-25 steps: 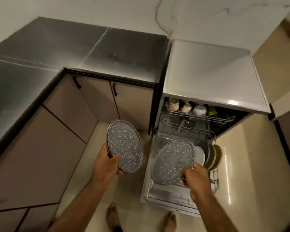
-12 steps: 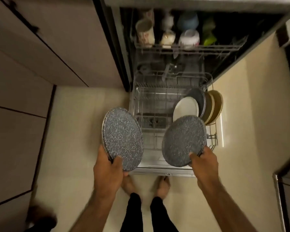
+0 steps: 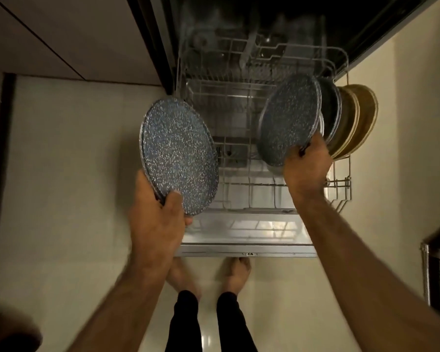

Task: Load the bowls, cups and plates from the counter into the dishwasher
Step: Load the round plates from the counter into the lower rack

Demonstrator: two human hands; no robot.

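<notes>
My left hand (image 3: 158,222) grips the lower edge of a speckled grey plate (image 3: 178,153), held upright over the floor just left of the pulled-out lower rack (image 3: 239,184). A second speckled grey plate (image 3: 287,118) is gripped at its lower right edge by my right hand (image 3: 306,168). It stands on edge over the rack's right side, right against the row of dark plates (image 3: 332,107) and tan plates (image 3: 358,120) standing there. A white plate edge peeks out behind it.
The open dishwasher door (image 3: 247,237) lies flat in front of my bare feet (image 3: 235,273). Beige cabinet fronts (image 3: 69,34) run along the left. A metal-edged unit (image 3: 434,270) stands at the right. The rack's left and middle slots hold no dishes.
The view has dropped closer to the lower rack. My right hand has carried its plate up and right, against the standing plates. My left hand keeps its plate beside the rack.
</notes>
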